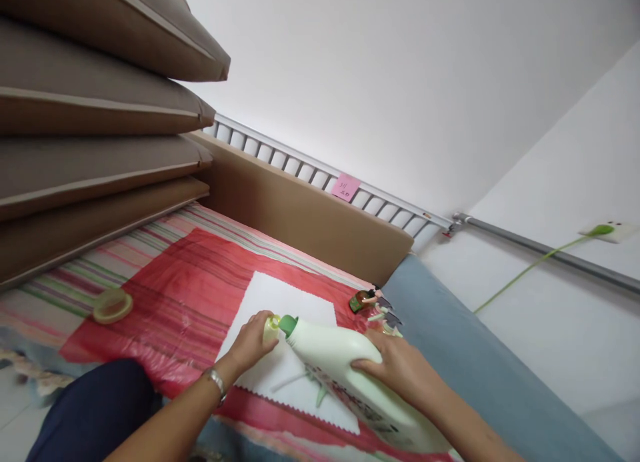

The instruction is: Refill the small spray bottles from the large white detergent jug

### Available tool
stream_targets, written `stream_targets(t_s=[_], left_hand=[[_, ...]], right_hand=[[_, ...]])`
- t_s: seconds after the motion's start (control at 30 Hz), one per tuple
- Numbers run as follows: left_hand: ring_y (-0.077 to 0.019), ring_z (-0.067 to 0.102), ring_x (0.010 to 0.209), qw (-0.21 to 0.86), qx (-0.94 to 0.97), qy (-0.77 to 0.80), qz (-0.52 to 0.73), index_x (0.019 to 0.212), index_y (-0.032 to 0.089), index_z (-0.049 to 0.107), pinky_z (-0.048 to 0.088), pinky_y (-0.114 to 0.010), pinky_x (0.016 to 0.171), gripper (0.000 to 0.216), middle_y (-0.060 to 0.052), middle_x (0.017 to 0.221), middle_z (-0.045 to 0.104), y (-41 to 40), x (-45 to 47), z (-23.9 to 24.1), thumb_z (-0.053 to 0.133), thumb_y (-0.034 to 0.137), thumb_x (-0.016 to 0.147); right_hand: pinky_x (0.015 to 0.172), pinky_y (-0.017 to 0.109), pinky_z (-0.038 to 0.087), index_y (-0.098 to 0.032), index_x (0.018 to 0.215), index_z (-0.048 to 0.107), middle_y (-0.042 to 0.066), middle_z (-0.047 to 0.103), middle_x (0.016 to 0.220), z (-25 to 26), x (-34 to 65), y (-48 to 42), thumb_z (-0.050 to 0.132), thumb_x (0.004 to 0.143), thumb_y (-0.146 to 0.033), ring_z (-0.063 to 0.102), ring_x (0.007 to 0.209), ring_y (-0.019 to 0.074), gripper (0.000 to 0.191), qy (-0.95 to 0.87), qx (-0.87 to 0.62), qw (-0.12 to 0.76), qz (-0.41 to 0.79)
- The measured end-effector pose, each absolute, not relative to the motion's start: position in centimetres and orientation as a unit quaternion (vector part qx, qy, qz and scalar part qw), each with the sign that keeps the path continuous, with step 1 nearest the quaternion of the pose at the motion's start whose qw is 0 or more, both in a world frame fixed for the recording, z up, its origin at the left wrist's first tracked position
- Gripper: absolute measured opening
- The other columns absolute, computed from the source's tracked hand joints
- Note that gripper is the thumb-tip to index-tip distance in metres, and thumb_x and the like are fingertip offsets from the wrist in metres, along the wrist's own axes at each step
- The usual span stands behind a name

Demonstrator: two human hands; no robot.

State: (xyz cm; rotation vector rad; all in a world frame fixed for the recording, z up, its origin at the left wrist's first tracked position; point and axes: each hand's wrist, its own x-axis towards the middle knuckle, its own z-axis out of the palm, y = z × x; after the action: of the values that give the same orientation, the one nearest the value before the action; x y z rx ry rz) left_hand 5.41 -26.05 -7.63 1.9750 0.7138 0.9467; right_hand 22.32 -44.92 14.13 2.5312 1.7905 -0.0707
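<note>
My right hand (395,365) is wrapped round the body of a large pale green bottle (335,349), which is tipped so its mouth points left. A green spout (289,325) is at the mouth. In front of the spout my left hand (253,345) closes on a small yellow-green container (273,327), its open rim turned toward the spout. Any liquid between them is too small to make out. Beneath lies a white sheet with zigzag edges (280,292), and on it a green-and-white plastic piece (320,392), partly hidden by the bottle.
A red plastic sheet (195,262) covers part of the striped cloth (65,282). A yellowish round lid (113,306) lies at left. A small brown bottle (358,302) and several small items (385,313) lie at right. Stacked cushions (100,109) rise at left, before a brown board (300,209).
</note>
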Motion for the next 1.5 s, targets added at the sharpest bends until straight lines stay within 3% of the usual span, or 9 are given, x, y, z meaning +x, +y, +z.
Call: stream_targets(t_s=[1.5], left_hand=[[-0.0221,0.052,0.101,0.361,0.827,0.313,0.298,0.106,0.021,0.05,0.037,-0.033,0.088,0.041,-0.006,0.107,0.058,-27.3,5.6,-5.8,0.061,0.02,0.066]], right_hand=[[0.055,0.026,0.034,-0.021,0.079,0.057,0.007,0.066,0.082,19.3,20.2,-41.4,0.06,0.069,-0.048,0.06,0.074,0.0232,0.029,0.601,0.781,0.167,0.02]])
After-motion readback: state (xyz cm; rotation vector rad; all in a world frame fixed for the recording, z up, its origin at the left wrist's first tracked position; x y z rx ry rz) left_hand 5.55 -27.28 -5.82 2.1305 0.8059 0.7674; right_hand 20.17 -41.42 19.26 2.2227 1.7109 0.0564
